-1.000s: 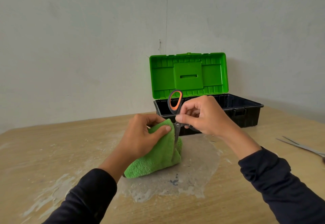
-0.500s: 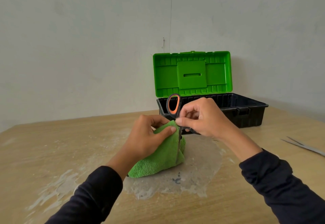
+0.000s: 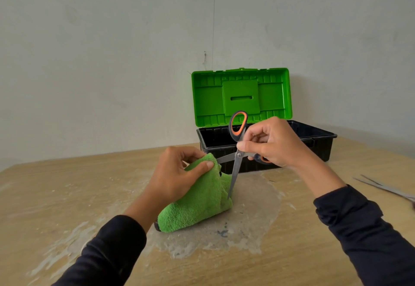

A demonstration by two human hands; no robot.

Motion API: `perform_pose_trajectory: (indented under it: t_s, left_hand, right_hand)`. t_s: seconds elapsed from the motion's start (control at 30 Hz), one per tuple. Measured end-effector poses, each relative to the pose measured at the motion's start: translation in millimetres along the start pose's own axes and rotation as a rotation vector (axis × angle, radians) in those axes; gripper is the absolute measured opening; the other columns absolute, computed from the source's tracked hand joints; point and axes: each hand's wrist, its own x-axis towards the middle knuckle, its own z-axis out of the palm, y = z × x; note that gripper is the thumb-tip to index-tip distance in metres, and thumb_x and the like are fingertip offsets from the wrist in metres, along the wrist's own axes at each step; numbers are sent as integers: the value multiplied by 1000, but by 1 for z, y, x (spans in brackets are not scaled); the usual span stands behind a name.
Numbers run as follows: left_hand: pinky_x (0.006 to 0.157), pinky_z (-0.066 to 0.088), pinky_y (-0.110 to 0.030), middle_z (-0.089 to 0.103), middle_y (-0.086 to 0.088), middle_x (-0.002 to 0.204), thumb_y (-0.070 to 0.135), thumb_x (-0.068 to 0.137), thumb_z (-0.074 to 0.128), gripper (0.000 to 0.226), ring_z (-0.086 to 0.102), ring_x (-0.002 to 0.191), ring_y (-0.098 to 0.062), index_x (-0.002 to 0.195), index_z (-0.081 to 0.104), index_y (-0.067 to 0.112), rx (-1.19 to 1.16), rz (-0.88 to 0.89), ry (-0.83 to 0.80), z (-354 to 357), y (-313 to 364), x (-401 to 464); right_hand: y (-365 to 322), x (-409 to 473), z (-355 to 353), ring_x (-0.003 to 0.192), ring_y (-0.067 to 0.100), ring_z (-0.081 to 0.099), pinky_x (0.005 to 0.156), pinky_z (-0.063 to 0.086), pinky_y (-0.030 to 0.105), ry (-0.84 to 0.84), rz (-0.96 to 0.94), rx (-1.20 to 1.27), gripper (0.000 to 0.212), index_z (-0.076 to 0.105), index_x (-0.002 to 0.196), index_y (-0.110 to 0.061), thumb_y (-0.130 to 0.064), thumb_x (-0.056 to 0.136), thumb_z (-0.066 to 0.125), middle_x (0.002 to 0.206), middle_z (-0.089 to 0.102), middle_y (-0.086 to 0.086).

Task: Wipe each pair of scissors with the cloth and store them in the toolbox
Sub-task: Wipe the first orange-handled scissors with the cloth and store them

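Observation:
A pair of scissors (image 3: 237, 151) with grey and orange handles is spread open above the table. My right hand (image 3: 271, 143) pinches it near the pivot, with one handle loop sticking up and the other under my fingers. One blade points down beside the cloth; the other runs left into the green cloth (image 3: 199, 200). My left hand (image 3: 177, 178) grips the cloth's top around that blade. Behind stands the toolbox (image 3: 314, 137), a black tub with its green lid (image 3: 241, 96) upright.
A second pair of metal scissors (image 3: 386, 188) lies at the table's right edge, partly cut off by the frame. The wooden table (image 3: 67, 196) carries whitish dried stains around the cloth. A pale wall stands close behind the toolbox.
The scissors have opened: one blade now points down outside the cloth and the other stays in it. My right hand has lifted slightly with the handles.

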Motion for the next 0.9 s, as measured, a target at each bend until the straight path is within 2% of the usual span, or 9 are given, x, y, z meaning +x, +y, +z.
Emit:
perform_pose_trajectory:
  t_s: [0.07, 0.17, 0.3, 0.37, 0.47, 0.53, 0.6, 0.77, 0.9]
  left_hand:
    - [71, 46, -36, 72, 4, 73, 37, 73, 70, 15, 60, 67, -7, 75, 73, 23, 2, 3, 1, 0, 0, -1]
    - [72, 47, -29, 71, 8, 73, 30, 77, 71, 5, 60, 69, -5, 75, 72, 26, 38, 19, 18, -1, 1, -1]
    - [67, 39, -7, 70, 13, 75, 24, 77, 71, 4, 59, 73, 2, 77, 71, 28, 80, 57, 59, -3, 6, -2]
    - [64, 35, -2, 66, 18, 76, 23, 77, 70, 6, 55, 76, 7, 80, 71, 28, 155, 97, 73, -2, 8, -3]
    - [65, 33, -2, 54, 30, 71, 23, 79, 68, 6, 51, 73, 7, 84, 72, 24, 292, 175, 131, -1, 8, -5]
    - [65, 34, -3, 53, 31, 69, 21, 82, 66, 6, 49, 70, 7, 84, 72, 21, 329, 203, 159, -1, 6, -5]
    - [63, 35, -7, 58, 23, 70, 22, 84, 64, 8, 50, 71, 3, 84, 71, 20, 323, 186, 182, -1, 2, -5]
    - [66, 50, -35, 68, 8, 78, 27, 86, 59, 14, 60, 75, -15, 90, 71, 20, 245, 47, 187, -2, -11, -3]
    - [69, 53, -35, 68, 11, 77, 26, 87, 58, 13, 63, 75, -9, 86, 70, 22, 119, -47, 189, -4, -12, -1]
  right_hand:
    - [0, 0, -2, 50, 10, 63, 52, 48, 18, 0, 8, -5, 14, 69, 63, -8, -11, 76, 74, 58, 67, 5]
    - [1, 0, -7, 52, 16, 64, 57, 53, 25, 17, 65, -12, 15, 69, 61, -9, -12, 75, 74, 58, 68, 6]
    - [3, -1, -12, 53, 17, 66, 59, 51, 26, 12, 265, 78, 15, 70, 61, -5, -12, 75, 75, 59, 69, 7]
    - [4, -1, -12, 55, 14, 66, 67, 51, 27, -11, 376, 92, 17, 72, 63, -5, -16, 73, 77, 63, 71, 11]
    - [3, -2, -9, 60, 14, 68, 74, 53, 29, -25, 505, 147, 12, 72, 65, -5, -14, 71, 77, 69, 73, 13]
    - [1, -2, -10, 61, 14, 70, 66, 54, 23, -8, 524, 263, 6, 70, 69, -4, -4, 72, 74, 69, 73, 10]
    - [-2, -2, -13, 65, 16, 70, 59, 56, 20, -3, 545, 444, 3, 68, 78, -2, -5, 77, 69, 75, 72, 10]
    - [0, 0, -9, 71, 23, 71, 62, 59, 23, -24, 601, 797, 30, 69, 78, 3, -25, 83, 60, 76, 71, 15]
    - [6, 0, -3, 79, 25, 71, 68, 59, 23, -11, 532, 989, 36, 67, 89, 4, -27, 71, 63, 86, 71, 19]
